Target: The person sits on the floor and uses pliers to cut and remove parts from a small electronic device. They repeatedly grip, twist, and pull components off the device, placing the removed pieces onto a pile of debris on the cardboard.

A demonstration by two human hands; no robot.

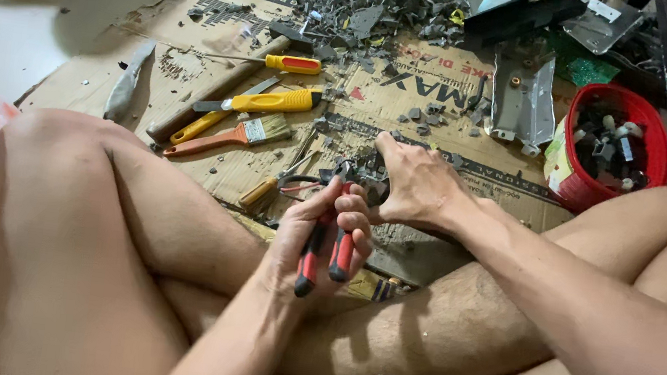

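On a flattened brown cardboard sheet (201, 23) spread over a pale floor, a person sits cross-legged, bare knees rising at the near left and near right, with both hands meeting just above the crossed shins near the middle of the scene.

Far across the sheet lies a wide heap of grey broken plastic and metal scraps (373, 2). Right of it rest bent silver sheet-metal plates (522, 100), and at the far right stands a round red plastic bowl (662, 139) filled with small dark and pale parts.

Left of centre, a row of hand tools lies slanted from near left to far right: a long wooden handle (209, 92), a yellow-handled screwdriver with a red tip collar (293, 64), a second yellow-handled tool (272, 102), and an orange-handled paintbrush with pale bristles (230, 134). A grey blade-like strip (128, 82) lies apart at the far left edge of the sheet.

The left hand (318, 241) is wrapped tight around the red-and-black handles of a pair of pliers (326, 250), squeezing them nearly together. The tool's long axis runs from near to far, handles toward the body, head pointing away toward the other hand.

The right hand (418, 185) sits just beyond and to the right, fingers curled down over a small dark grey metal component (369, 175), pinning it in place. That piece lies directly at the far end of the pliers, touching or all but touching the head; whether the head has bitten into it cannot be told, since fingers cover the joint.
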